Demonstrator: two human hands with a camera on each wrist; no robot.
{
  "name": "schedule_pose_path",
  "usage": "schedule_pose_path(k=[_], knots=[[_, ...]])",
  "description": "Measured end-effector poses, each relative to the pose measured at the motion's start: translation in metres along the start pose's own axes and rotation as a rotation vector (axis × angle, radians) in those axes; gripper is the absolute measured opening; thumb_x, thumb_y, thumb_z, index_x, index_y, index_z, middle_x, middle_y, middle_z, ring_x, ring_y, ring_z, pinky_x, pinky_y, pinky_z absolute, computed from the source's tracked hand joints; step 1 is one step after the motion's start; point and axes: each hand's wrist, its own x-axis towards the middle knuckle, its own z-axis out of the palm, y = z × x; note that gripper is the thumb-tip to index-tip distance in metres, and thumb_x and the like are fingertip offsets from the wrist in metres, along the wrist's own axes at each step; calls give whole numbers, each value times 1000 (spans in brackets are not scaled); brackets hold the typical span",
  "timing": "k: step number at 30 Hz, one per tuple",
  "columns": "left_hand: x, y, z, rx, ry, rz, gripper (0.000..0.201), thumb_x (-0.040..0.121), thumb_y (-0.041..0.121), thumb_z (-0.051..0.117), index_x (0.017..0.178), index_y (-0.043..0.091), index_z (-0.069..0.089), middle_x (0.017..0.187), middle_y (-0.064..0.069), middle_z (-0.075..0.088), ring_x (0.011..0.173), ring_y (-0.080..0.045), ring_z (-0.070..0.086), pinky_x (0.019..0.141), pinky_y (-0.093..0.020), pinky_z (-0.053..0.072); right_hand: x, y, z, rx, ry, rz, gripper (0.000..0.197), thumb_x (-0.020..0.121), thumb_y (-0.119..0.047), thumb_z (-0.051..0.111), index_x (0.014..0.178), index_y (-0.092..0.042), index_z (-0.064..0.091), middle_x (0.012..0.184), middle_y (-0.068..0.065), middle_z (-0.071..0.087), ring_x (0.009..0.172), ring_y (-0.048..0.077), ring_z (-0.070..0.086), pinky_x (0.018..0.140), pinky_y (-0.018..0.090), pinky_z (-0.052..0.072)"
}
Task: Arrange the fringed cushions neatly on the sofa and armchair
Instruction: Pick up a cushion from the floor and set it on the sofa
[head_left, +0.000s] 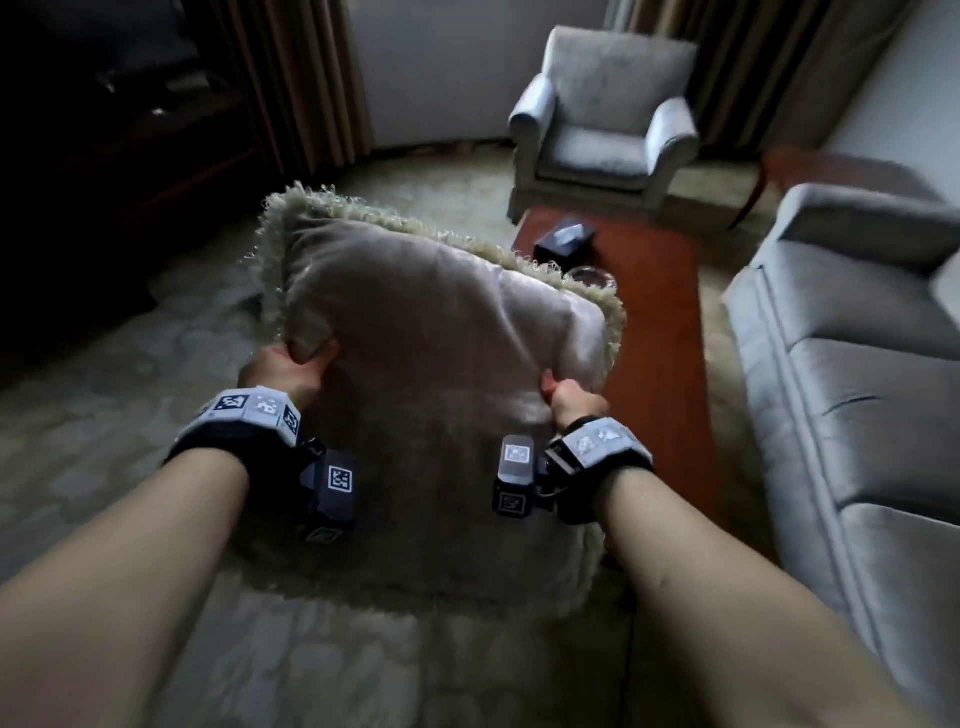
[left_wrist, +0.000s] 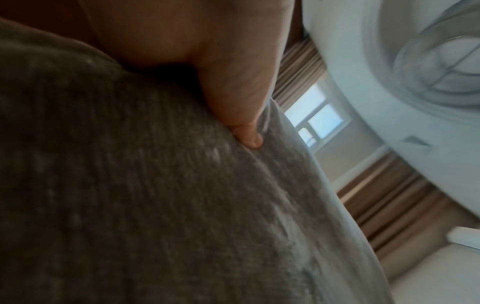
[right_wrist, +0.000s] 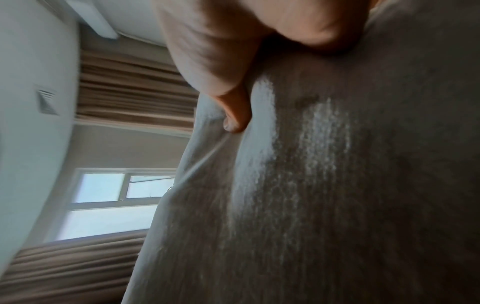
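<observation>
A large grey-brown velvet cushion (head_left: 431, 374) with a pale fringe is held up in the air in front of me, above the carpet. My left hand (head_left: 283, 371) grips its left side, thumb pressed into the fabric (left_wrist: 246, 133). My right hand (head_left: 569, 397) pinches the fabric on its right side (right_wrist: 233, 121). The cushion's velvet fills both wrist views. A grey armchair (head_left: 602, 119) stands at the far end of the room with a bare seat. The grey sofa (head_left: 857, 364) runs along the right.
A reddish wooden coffee table (head_left: 660, 322) stands between me and the sofa, with a dark tissue box (head_left: 563, 241) and a glass ashtray (head_left: 592, 275) on it. Brown curtains hang behind the armchair. Dark furniture lines the left wall. Patterned carpet covers the floor.
</observation>
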Motion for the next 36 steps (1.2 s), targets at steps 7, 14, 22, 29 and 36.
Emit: schedule_pose_path(k=[7,14,22,29,36], knots=[[-113,244,103,34,-153,337,56,92,55,43,111,8,66,119,-23,64,111,-40,59,88,-38,45,-4,10,-304,210,480,10,57,88,-30,60,134,4,52,142,18,51,131,32,49,104,30,36],[-221,456,227,-4,-327,597,58,94,54,39,125,10,61,129,-23,58,120,-39,53,98,-39,41,7,67,-533,428,858,94,51,85,-25,54,128,2,58,133,21,58,123,37,55,103,36,42],[-270,657,376,28,-462,846,60,95,54,36,125,8,61,128,-26,57,118,-42,54,91,-38,43,88,110,-680,741,1070,108,60,76,-27,77,125,4,60,127,17,63,116,32,61,90,30,44],[-310,841,503,-31,-570,1094,63,93,57,21,132,19,51,128,-23,58,114,-42,56,94,-41,45,157,117,-813,832,1317,195,50,78,-29,76,117,1,65,121,15,67,113,31,63,89,29,45],[-344,963,625,-101,-718,1121,57,96,49,37,114,2,64,116,-24,65,109,-38,60,96,-41,48,248,137,-916,828,1431,272,36,79,-26,73,106,-3,70,114,12,70,107,26,65,78,25,39]])
